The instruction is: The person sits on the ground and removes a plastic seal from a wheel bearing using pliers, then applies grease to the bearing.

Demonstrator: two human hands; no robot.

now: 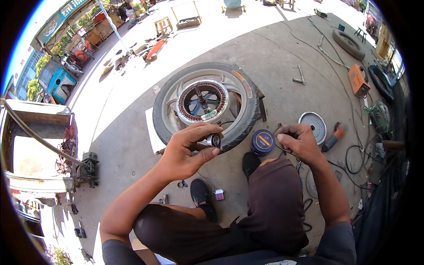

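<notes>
Between the thumb and fingers of my left hand (187,148) is a short shiny metal cylinder (214,140) with a dark round opening; its exact kind is unclear. My right hand (298,140) is pinched closed above a round dark-blue tub (263,142); whatever its fingertips hold is too small to make out. Beyond both hands a spoked wheel with a black tire (249,95) lies flat, slightly raised off the ground. At its hub, a motor stator (215,115) with reddish windings rings an upright axle (200,95).
Right of my right hand are a round metal cover (319,132) and an orange-and-black power tool (334,137). Cables trail toward an orange machine box (358,81). A metal hand tool (300,75) and a loose tire (348,44) lie farther off. A metal-framed cart (39,180) stands left.
</notes>
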